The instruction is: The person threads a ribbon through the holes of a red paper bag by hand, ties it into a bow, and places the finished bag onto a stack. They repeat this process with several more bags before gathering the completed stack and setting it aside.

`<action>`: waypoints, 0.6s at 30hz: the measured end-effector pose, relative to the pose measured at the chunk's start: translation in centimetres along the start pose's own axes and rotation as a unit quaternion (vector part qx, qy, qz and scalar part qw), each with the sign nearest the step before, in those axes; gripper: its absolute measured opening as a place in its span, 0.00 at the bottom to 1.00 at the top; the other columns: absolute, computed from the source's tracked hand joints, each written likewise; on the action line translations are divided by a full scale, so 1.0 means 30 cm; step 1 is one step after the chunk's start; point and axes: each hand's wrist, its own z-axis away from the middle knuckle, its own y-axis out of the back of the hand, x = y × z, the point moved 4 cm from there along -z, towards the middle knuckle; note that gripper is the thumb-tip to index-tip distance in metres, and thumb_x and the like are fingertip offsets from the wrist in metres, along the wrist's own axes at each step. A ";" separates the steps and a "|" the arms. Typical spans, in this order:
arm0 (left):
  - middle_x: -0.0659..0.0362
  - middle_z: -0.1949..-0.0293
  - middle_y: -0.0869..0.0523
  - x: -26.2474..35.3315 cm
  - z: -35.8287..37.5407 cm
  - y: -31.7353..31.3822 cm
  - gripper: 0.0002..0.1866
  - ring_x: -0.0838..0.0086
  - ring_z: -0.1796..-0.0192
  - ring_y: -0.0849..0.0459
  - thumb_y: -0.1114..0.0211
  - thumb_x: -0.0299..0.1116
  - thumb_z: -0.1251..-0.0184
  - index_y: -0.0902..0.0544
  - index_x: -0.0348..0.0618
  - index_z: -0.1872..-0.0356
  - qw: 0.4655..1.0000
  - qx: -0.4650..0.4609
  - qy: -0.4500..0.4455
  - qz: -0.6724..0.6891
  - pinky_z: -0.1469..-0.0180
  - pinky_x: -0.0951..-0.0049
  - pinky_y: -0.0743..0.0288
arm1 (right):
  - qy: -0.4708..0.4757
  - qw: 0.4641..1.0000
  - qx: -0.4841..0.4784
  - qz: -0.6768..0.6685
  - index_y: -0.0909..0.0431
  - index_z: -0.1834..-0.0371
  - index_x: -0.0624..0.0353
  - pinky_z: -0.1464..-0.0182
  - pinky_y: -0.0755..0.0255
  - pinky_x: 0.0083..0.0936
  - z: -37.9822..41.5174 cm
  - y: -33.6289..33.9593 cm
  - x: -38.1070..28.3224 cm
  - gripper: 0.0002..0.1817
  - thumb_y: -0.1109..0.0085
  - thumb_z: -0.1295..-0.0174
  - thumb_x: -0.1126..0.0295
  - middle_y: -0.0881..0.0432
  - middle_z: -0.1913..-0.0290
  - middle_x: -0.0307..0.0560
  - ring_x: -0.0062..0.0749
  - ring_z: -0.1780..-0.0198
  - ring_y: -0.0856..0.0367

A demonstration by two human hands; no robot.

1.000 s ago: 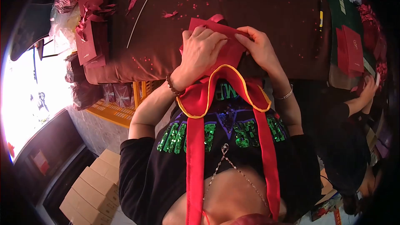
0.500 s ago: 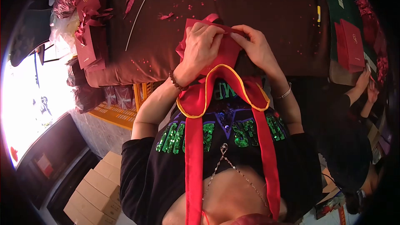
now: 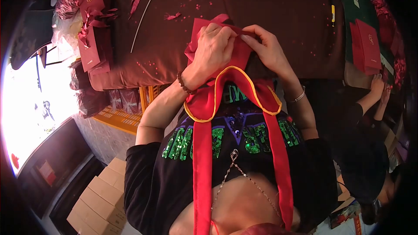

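Note:
A red paper bag (image 3: 241,55) lies at the front edge of the brown-covered table (image 3: 270,4), right in front of me. My left hand (image 3: 212,48) is closed over its upper part, the fingertips pinched near the top edge. Opposite it, my right hand (image 3: 265,45) pinches the same edge between thumb and index finger. The two sets of fingertips nearly meet there. A broad red loop, perhaps ribbon, shows beyond my left hand. Whatever small part lies between the fingertips is hidden.
Red bags with ribbons (image 3: 90,50) stand at the table's left. A thin white strip (image 3: 142,21), red scraps and a yellow pen (image 3: 333,15) lie on the cloth. At right, a co-worker's hands (image 3: 378,85) are by a red bag (image 3: 366,48). Cardboard boxes (image 3: 98,198) sit lower left.
My left hand has shifted slightly to the right along the bag's edge, and its fingers have turned a little. My right hand stays almost still. The co-worker's hands have moved nearer their bag.

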 end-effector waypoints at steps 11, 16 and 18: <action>0.57 0.74 0.18 -0.005 0.002 0.000 0.04 0.62 0.65 0.20 0.37 0.26 0.47 0.19 0.44 0.69 0.999 -0.005 0.050 -0.002 0.61 0.64 0.27 | 0.004 1.000 0.004 -0.028 0.24 0.53 0.65 0.62 0.31 0.18 -0.002 0.001 0.011 0.14 0.46 0.37 0.67 0.19 0.66 0.42 0.16 0.65 0.26; 0.56 0.75 0.18 -0.009 0.002 -0.008 0.04 0.61 0.66 0.20 0.37 0.25 0.47 0.19 0.42 0.69 0.999 -0.004 0.051 0.015 0.61 0.64 0.27 | -0.011 0.999 -0.008 -0.052 0.25 0.50 0.65 0.60 0.34 0.12 0.000 -0.003 0.022 0.14 0.46 0.35 0.68 0.22 0.63 0.34 0.13 0.62 0.29; 0.56 0.75 0.18 0.001 0.001 -0.012 0.05 0.61 0.66 0.20 0.37 0.25 0.47 0.20 0.42 0.68 0.999 -0.001 0.044 0.014 0.61 0.64 0.26 | -0.015 0.999 -0.009 -0.052 0.25 0.50 0.64 0.60 0.34 0.12 0.006 -0.002 0.011 0.15 0.46 0.35 0.68 0.22 0.63 0.34 0.12 0.62 0.29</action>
